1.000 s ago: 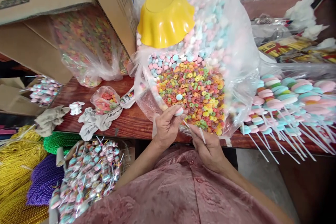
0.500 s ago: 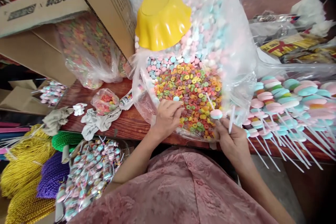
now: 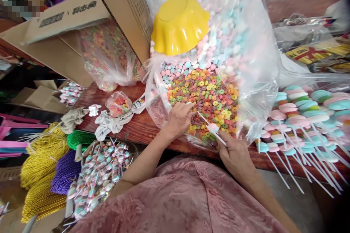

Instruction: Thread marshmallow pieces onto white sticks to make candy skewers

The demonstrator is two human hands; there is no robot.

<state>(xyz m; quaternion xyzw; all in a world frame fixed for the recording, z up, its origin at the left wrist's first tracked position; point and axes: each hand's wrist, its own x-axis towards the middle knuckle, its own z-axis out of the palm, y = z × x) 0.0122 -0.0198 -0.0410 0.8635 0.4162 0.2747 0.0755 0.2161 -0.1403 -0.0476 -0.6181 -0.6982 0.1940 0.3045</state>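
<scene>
My right hand grips a white lollipop stick that carries one pink and white marshmallow. A second piece of white stick shows by its fingertips. My left hand is closed, fingers bent, over the left edge of the ring-shaped gummies; what its fingertips pinch is mostly hidden. These colourful rings lie in a heap on a clear plastic bag, in front of small pink, blue and white marshmallows.
An upturned yellow bowl rests on the marshmallows. At left stands a cardboard box with bagged gummies. Marshmallow skewers lie at right, sticks over the table edge. Wrapped candies fill a container below left, beside gold cord.
My right hand has moved left, bringing the stick and its marshmallow closer to my left hand. A blue marshmallow seen at my left fingertips is now mostly hidden. The view has shifted slightly.
</scene>
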